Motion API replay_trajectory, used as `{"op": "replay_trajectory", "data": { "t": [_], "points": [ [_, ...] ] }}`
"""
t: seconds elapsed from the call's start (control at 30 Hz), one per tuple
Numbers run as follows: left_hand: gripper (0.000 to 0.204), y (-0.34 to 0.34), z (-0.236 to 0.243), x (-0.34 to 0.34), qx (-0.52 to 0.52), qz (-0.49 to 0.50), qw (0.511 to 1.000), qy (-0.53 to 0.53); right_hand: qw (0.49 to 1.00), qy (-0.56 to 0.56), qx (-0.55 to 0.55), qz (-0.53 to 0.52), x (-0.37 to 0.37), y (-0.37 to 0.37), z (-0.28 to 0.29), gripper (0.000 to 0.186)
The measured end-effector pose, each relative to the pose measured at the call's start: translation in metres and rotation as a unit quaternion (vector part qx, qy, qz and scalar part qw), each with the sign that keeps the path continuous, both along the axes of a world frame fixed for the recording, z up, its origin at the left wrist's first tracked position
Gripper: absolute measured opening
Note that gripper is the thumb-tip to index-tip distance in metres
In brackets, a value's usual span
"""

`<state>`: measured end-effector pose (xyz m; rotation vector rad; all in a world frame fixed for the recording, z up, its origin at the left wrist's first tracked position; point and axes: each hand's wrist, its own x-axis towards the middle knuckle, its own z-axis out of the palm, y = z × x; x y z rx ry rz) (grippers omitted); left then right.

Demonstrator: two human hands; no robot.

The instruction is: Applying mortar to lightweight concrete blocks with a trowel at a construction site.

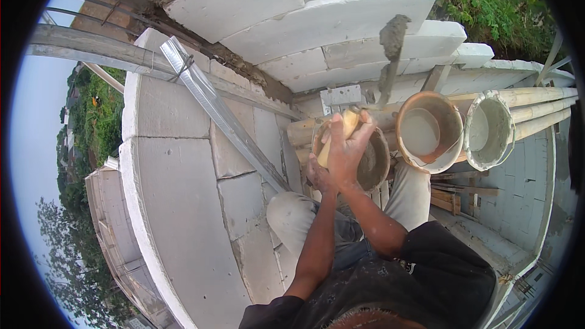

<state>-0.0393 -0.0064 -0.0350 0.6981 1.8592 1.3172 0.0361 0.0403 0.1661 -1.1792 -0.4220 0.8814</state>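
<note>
My right hand (350, 155) grips the yellow handle (348, 123) of a tool, and my left hand (319, 172) holds the same handle lower down, partly hidden behind my right. Beyond the handle a narrow mortar-coated blade (390, 52) points up in front of the white blocks. A bucket (381, 167) is directly under my hands, its inside mostly hidden by them. To the right are a brown bucket (428, 131) with pale grey contents and a mortar-crusted white bucket (487, 128).
White block walls (170, 207) surround me, a long metal channel (225, 116) slants on the left, and bamboo poles (542, 116) lie behind the buckets. Rebar (97, 6) sticks out at upper left. Planks (463, 201) lie lower right; greenery shows beyond the walls.
</note>
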Motion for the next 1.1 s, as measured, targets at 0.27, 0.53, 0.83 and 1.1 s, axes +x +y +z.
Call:
{"op": "replay_trajectory", "data": {
  "t": [0.27,0.53,0.83,1.1],
  "points": [
    [0.043,0.026,-0.075,-0.057,0.189,0.007,0.924,0.334,0.911,0.159,0.135,0.357,-0.037,0.039,0.115,0.061],
    [0.045,0.011,0.025,0.02,0.022,-0.017,0.996,-0.082,0.779,-0.447,-0.221,0.38,0.149,-0.097,-0.022,0.04],
    [0.042,-0.005,0.044,0.04,0.042,-0.162,0.986,0.004,0.518,-0.592,-0.355,0.505,0.16,-0.109,-0.081,0.029],
    [0.044,-0.009,0.045,0.053,0.052,-0.171,0.984,0.005,0.509,-0.543,-0.312,0.591,0.144,-0.103,-0.113,0.029]
  ]
}}
